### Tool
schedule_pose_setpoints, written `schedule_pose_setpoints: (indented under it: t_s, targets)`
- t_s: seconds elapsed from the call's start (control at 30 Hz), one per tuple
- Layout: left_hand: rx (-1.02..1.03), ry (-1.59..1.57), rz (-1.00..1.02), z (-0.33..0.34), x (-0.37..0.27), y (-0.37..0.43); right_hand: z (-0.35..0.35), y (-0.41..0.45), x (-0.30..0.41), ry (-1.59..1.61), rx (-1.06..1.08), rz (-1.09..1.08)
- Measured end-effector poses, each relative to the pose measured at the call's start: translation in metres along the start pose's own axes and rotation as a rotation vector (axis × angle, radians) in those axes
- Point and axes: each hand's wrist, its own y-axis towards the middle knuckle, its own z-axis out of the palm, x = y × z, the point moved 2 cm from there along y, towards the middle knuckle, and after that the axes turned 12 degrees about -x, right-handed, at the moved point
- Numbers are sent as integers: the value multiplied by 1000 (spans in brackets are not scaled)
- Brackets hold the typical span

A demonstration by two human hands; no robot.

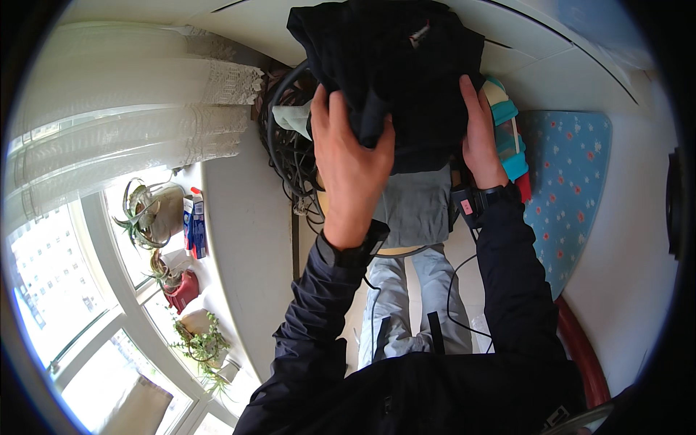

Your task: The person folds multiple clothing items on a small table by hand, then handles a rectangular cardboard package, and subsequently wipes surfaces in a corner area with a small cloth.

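Observation:
A black cloth garment (429, 103), bunched and partly folded, with a small light label (420, 33) near its top, lies between my hands. My left hand (350, 166) pinches a fold at its left side between thumb and fingers. Along its right edge, my right hand (482, 138) holds the cloth, fingers extended and partly against the side. Under the near edge of the black garment is a folded grey garment (416, 212). It rests on a surface whose yellowish, dark-edged rim (399, 251) shows just before my legs. The black cloth hides most of what lies beneath it.
Dark tangled stems or cables (283, 152) crowd the left side. A teal and cream container (508, 136) sits at right, beside a blue floral board (571, 190). Potted plants (157, 212) and a blue carton (194, 225) line the windowsill; a lace curtain (217, 87) hangs above.

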Motion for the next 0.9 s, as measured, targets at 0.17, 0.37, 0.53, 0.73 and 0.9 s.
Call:
schedule_pose_setpoints:
  t_s: [0.17, 0.37, 0.53, 0.73, 0.9]
  targets:
    - [-18, 122, 171, 17, -15, -37, -9, 2, -16, 187, 166, 125]
    - [16, -44, 12, 15, 20, -16, 2, -5, 4, 53, 140, -30]
    - [-15, -100, -120, 12, 52, 19, 23, -15, 21, -73, 104, -284]
    - [123, -63, -136, -6, 25, 41, 17, -14, 21, -344, -82, -413]
    - [135, 38, 276, 5, -44, -10, -25, 18, -22, 170, -95, -30]
